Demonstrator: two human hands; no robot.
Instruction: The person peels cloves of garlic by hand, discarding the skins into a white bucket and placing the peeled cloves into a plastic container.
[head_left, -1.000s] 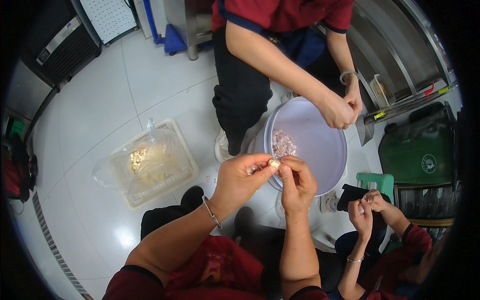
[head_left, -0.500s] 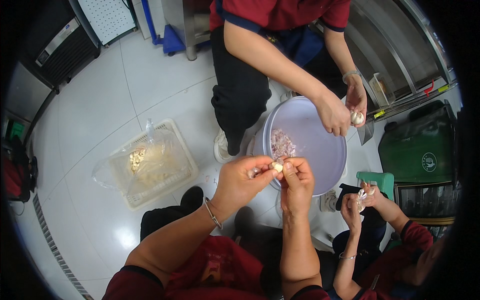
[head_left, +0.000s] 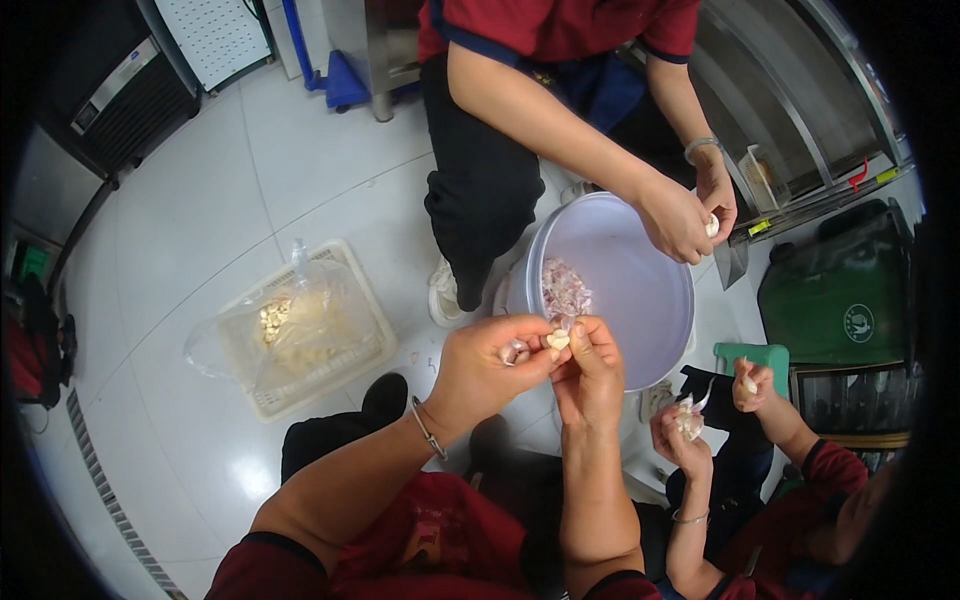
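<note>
Presently: garlic clove, seemingly mid-peel, pinched between left hand and right hand; lilac tub beyond, one o'clock; next move likely calls for tugging skin free.

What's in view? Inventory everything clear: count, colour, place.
Garlic clove: one, cream, centre
Unpeeled cloves: count unclear, pinkish, left of it
Tub: one, lavender, centre right
Garlic skins: many, pinkish, in tub
Plastic basket: one, white, floor, left
Plastic bag: one, clear, in basket
Loose cloves: many, cream, in bag
Bin: one, green, far right
Plastic stool: one, green, right
Coworkers: two, red shirts, top and lower right
Left grip: one, bare, centre, pinching clove
Right grip: one, bare, centre, pinching clove
</note>
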